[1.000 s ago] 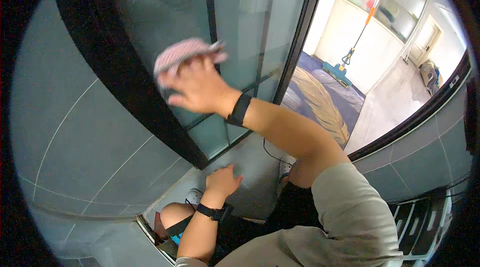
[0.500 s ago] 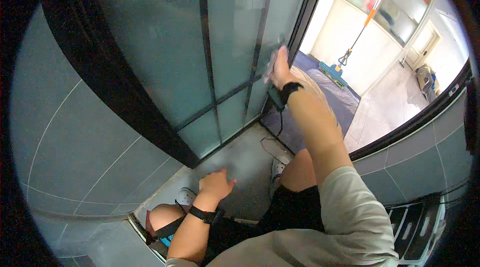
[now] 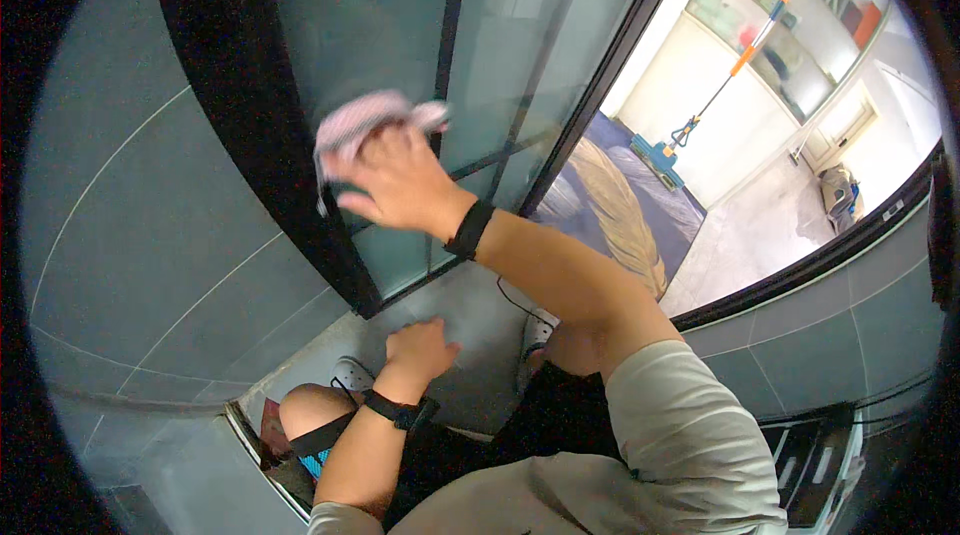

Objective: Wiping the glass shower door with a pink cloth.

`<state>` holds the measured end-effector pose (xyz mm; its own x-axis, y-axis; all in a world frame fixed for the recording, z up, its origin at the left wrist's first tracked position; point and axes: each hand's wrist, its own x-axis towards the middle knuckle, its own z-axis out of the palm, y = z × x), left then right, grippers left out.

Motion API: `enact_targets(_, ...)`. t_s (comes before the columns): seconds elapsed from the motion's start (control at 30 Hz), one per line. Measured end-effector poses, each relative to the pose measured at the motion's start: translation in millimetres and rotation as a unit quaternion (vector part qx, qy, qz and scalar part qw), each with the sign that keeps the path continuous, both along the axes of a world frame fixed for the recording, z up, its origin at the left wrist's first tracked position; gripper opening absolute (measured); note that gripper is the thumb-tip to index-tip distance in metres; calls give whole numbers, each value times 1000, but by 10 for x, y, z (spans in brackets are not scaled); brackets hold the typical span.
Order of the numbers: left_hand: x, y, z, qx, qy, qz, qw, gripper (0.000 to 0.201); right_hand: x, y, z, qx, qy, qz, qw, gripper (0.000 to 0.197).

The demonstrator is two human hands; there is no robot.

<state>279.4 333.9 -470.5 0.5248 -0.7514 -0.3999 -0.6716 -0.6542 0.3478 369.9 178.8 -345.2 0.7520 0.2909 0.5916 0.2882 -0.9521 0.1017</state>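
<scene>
A pink-and-white cloth (image 3: 365, 117) lies bunched against the frosted glass door (image 3: 390, 20), near its dark frame on the left. My right hand (image 3: 400, 180) presses over it, arm stretched across to the left, with motion blur on the fingers and cloth edge. Lower down, my left hand (image 3: 422, 348) hangs above the grey floor near my left knee. Its thumb stands apart from the loosely bent fingers, and nothing shows in it. Black bands circle both wrists.
Black bars (image 3: 452, 25) divide the door's glass. Through the doorway at right, a blue flat mop (image 3: 657, 157) with an orange handle leans on a white wall beside a shelf unit (image 3: 775, 35). Grey tiled walls (image 3: 110, 215) curve around me. A slotted dark rack (image 3: 815, 465) stands at lower right.
My right hand has swept left across the glass with the cloth, from the door's right edge toward the left frame. My left hand has barely shifted. The whole view has turned slightly.
</scene>
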Motion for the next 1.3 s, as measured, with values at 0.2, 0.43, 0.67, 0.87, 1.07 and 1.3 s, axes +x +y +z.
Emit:
enact_targets(0.2, -21, -1, 171, 1, 10, 7, 1000, 45, -172, -835, -305, -81, 25, 68, 994, 29)
enact_targets(0.43, -108, -313, 317, -4, 18, -33, 999, 48, -236, -3399, -480, 414, -225, -259, 843, 55)
enact_targets(0.67, -88, -316, 258, 6, 10, -36, 999, 47, -19, -2689, -1419, 815, -186, -80, 543, 57)
enact_targets(0.87, -59, -41, 131, 37, 22, 4, 999, 46, 309, -268, -270, 306, -187, -98, 928, 85)
enact_targets(1.07, -65, -91, 136, 30, -1, -7, 1000, 46, -56, -67, -456, -22, 41, -5, 999, 59)
enact_targets(1.3, -34, -46, 107, 25, -19, 1, 1000, 48, -271, -1057, -799, -60, 116, -8, 991, 35)
